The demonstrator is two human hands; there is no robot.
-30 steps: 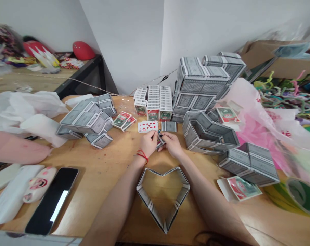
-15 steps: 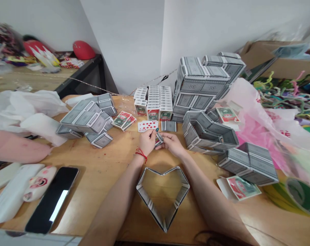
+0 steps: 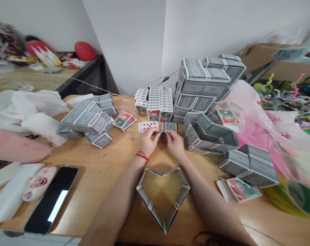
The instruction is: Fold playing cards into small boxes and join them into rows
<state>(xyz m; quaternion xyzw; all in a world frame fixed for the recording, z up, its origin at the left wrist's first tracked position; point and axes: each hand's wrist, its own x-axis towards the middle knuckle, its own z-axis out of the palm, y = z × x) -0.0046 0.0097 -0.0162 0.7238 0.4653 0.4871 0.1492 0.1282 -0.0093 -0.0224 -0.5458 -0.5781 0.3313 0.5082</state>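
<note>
My left hand (image 3: 148, 140), with a red string at the wrist, and my right hand (image 3: 175, 141) pinch a small playing card (image 3: 162, 132) between them. The card looks bent and is mostly hidden by my fingers. Just beyond my hands lie face-up playing cards (image 3: 144, 126) with red diamonds and grey-backed playing cards (image 3: 171, 126) lying face down. Between my forearms stands a heart-shaped frame (image 3: 152, 208) made of joined cards, not touched by my hands.
Card-box stacks (image 3: 154, 102) stand at the back. Grey folded-card structures rise at the left (image 3: 85, 116) and right (image 3: 196, 92); a heart-shaped one (image 3: 208, 136) is nearer. A phone (image 3: 52, 201) lies left. Yellow tape (image 3: 293, 198) and an opened card box (image 3: 243, 189) lie right.
The card between my fingers has turned from a slanted, narrow strip to a flatter, sideways position. My left hand has rotated and both hands now face each other across it.
</note>
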